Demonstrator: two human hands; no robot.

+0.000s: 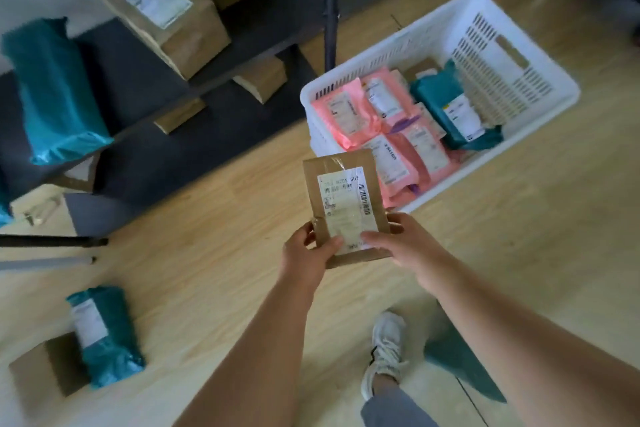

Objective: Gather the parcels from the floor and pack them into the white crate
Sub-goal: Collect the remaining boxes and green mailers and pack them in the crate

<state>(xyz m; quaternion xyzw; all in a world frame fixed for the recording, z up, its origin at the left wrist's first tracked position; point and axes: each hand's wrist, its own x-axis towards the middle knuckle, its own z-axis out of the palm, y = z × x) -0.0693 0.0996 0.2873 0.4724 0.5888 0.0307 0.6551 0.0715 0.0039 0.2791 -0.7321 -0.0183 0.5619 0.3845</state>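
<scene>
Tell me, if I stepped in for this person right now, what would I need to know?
Left hand and right hand grip the brown parcel near the white crate.
Done: pink parcels and one teal parcel lie in the crate.
Left: drop this one in, then fetch the teal bag and brown box from the floor at left, and what looks like a second teal bag by the shoe.

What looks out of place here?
Nothing looks damaged. A teal bag lies askew, partly over a brown box, on the floor. A second teal bag sits by the shoe. Pink parcels are jumbled in the crate.
</scene>
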